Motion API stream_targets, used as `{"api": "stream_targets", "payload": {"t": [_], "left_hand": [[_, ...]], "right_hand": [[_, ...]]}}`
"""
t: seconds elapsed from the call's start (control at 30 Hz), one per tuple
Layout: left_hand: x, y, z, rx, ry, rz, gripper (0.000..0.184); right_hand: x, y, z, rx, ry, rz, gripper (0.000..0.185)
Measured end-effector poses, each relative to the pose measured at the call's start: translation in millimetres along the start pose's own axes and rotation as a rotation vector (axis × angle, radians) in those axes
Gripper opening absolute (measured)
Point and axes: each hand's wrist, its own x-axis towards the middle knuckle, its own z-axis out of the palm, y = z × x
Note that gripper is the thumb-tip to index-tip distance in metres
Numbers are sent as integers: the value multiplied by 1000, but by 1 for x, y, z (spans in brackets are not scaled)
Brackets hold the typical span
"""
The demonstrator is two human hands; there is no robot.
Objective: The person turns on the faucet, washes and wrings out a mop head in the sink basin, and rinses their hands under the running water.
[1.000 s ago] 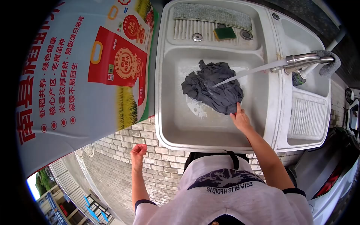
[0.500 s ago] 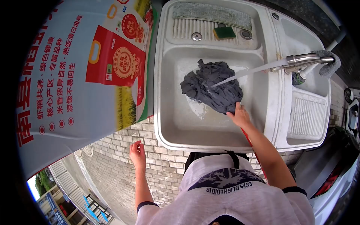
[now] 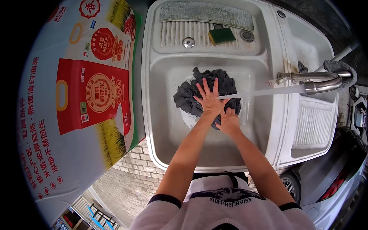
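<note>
A crumpled, wet dark grey cloth (image 3: 184,96) lies in the basin of a white sink (image 3: 161,147). My left hand (image 3: 210,100) presses flat on the middle of it with the fingers spread. Beside it, my right hand (image 3: 230,122) rests on the cloth's near right edge, fingers and thumb apart. Water pours sideways from the metal tap (image 3: 324,85) and reaches the cloth by my left hand. Folds and palms hide part of the cloth, and its exact kind does not show.
Behind the basin, a ribbed ledge holds a green-and-yellow sponge (image 3: 222,36), a round metal plug (image 3: 188,42) and a grey textured strip (image 3: 207,14). A printed banner (image 3: 96,96) borders the left side. A parked car (image 3: 326,180) is at right.
My left hand has come from outside the sink onto the cloth. My right hand has shifted from pinching its edge to lying on it. The view has also shifted.
</note>
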Motion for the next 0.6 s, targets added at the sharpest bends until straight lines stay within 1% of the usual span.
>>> {"api": "stream_targets", "payload": {"t": [0.03,0.1,0.23,0.3,0.37,0.4,0.43,0.5,0.53,0.6], "left_hand": [[5,0,1,19,-23,-45,99],[18,-2,2,57,-66,-131,102],[54,-10,10,151,-139,-24,99],[69,-11,13,160,-133,53,94],[73,-12,17,191,-138,119,91],[71,-10,15,215,-56,161,78],[74,-10,12,166,-101,149,73],[86,-9,3,72,-176,135,65],[89,-12,0,-35,-170,119,55],[70,-17,-6,-130,-119,118,53]], "right_hand": [[1,-4,2,-7,-22,0,80],[3,-8,7,4,13,-19,82],[18,-12,22,18,53,-14,81],[24,-12,23,18,210,-10,77],[30,-12,21,59,125,3,74],[30,-13,20,79,81,4,73],[29,-13,21,76,114,-6,72],[30,-14,17,82,73,8,72],[27,-15,17,111,52,21,72],[31,-12,18,163,21,39,73]]}}
